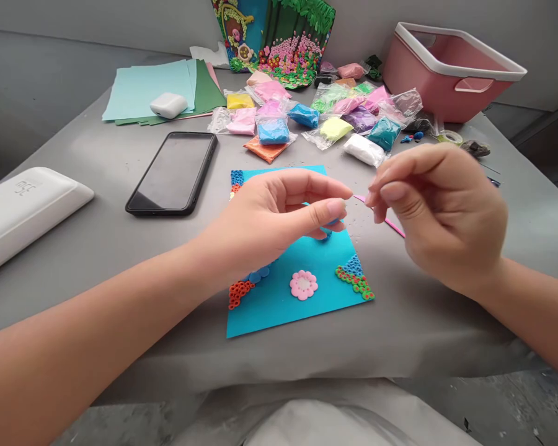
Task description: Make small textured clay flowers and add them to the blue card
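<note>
pink flower [303, 285] lies on blue card [270, 317] below the left hand [272, 217]

Left hand [276, 214] sideways, thumb near fingertips; right hand [446, 217] opposite, slightly higher, fingers in a loose curl.

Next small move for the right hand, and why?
Probably ease the right hand toward the left hand: their fingertips are near each other but apart, the right's fingers curl toward its thumb, and the left is above the blue sheet. I can't tell whether either holds anything, so go gently.
</note>
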Action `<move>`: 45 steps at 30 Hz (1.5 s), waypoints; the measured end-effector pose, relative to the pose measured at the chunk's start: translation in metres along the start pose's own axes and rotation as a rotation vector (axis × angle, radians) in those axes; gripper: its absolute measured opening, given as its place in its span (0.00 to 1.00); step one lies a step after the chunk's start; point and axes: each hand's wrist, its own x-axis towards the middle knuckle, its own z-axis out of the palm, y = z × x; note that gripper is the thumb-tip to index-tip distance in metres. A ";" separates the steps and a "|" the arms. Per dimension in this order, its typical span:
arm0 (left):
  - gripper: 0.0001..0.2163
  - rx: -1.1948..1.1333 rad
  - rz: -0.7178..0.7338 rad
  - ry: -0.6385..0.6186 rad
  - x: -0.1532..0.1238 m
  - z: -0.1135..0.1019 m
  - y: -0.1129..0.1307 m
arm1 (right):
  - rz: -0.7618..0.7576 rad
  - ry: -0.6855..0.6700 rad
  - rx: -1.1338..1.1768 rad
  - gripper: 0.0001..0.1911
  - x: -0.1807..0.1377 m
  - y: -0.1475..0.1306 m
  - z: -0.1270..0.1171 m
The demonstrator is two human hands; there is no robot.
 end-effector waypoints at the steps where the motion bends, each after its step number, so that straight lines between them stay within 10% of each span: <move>1: 0.09 -0.022 -0.015 0.011 0.000 -0.001 -0.001 | 0.013 0.025 0.024 0.06 0.000 0.000 0.000; 17: 0.14 -0.143 -0.050 -0.136 0.002 0.000 -0.007 | -0.180 -0.172 -0.148 0.08 -0.002 -0.002 -0.001; 27: 0.08 -0.300 -0.271 0.274 0.015 -0.003 0.004 | 0.084 -0.003 0.015 0.15 0.002 0.003 -0.004; 36: 0.18 0.882 0.197 0.003 0.006 -0.010 -0.012 | 0.004 -0.097 -0.098 0.10 0.001 0.002 -0.008; 45: 0.11 0.955 0.293 -0.180 0.008 -0.020 -0.015 | -0.049 -0.133 -0.145 0.09 0.002 0.004 -0.013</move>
